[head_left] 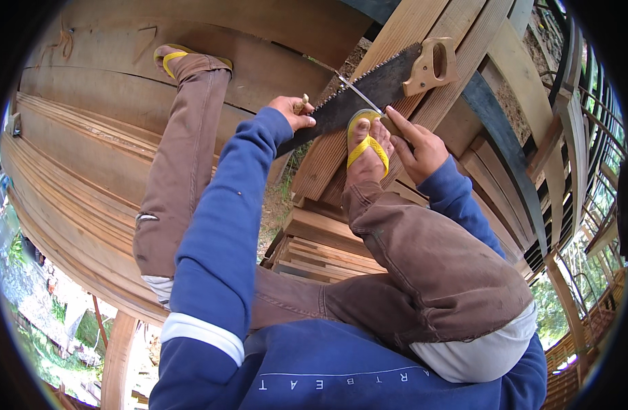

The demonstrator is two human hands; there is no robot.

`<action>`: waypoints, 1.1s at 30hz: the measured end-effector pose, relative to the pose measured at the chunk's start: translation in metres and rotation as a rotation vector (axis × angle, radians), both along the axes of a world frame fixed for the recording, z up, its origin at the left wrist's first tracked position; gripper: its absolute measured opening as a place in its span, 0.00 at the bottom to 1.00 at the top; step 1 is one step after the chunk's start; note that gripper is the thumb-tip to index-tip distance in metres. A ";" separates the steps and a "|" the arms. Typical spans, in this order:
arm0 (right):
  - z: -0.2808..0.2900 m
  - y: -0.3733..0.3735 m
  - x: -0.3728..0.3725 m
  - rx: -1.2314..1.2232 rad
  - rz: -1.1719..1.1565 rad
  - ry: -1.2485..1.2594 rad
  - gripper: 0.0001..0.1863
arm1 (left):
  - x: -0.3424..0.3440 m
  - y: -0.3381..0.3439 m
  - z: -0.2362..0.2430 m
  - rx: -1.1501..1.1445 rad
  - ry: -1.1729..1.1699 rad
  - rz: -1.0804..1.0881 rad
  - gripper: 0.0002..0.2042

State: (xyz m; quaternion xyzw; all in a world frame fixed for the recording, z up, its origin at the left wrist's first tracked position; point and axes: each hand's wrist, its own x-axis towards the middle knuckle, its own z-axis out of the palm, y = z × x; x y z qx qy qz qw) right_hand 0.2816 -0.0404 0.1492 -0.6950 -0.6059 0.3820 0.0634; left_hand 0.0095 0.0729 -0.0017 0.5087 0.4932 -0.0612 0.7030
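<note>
Because the handsaw point(348, 106) lies slantwise over the planks point(389, 27), with its toothed edge toward the upper left, its weight seems well borne from beneath. The blade is broad, dark and thin; I judge it springy across its flat yet stiff along its edge, and likely slick wherever the metal is smooth. The wooden handle point(420, 76), at the upper right end, looks the heaviest part and the best place to take hold, since its loop should suit a full fist. The plain back edge would serve as a second hold; the teeth would bite careless skin.

The left grip point(293, 113) is curled at the toothed edge near the narrow end, a small tan piece point(301, 104) showing among its fingers; I cannot tell whether it pinches that piece, the blade, or both. The right grip point(417, 147) pinches the near end of a slim metal file point(358, 91), index finger stretched along it, and the file crosses above the blade. It should be light and rigid, perhaps brittle if bent, so a hold at the rear end makes sense. The right foot point(367, 167), in a yellow flip-flop point(374, 145), sits at the back edge; whether it presses the blade is unclear.
</note>
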 end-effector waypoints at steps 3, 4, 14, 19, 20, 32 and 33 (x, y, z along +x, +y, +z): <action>-0.002 0.000 -0.004 0.019 0.034 -0.021 0.26 | 0.005 0.017 0.000 0.060 0.042 -0.077 0.16; 0.000 0.002 -0.006 -0.011 0.055 -0.030 0.26 | 0.004 0.019 -0.003 0.066 0.030 -0.092 0.16; -0.003 0.007 -0.011 -0.030 0.106 -0.071 0.25 | 0.006 0.013 0.007 0.087 0.032 -0.248 0.15; 0.001 0.007 -0.015 -0.030 0.109 -0.040 0.25 | -0.008 0.018 0.006 0.136 0.054 -0.355 0.15; 0.004 0.008 -0.016 -0.064 0.113 -0.055 0.25 | -0.009 0.017 0.003 0.118 0.044 -0.326 0.14; 0.011 -0.001 -0.036 -0.087 0.191 -0.038 0.31 | -0.009 0.008 0.019 0.160 0.188 -0.210 0.13; 0.010 -0.003 -0.036 -0.077 0.186 -0.038 0.31 | -0.008 0.006 0.023 0.178 0.218 -0.194 0.13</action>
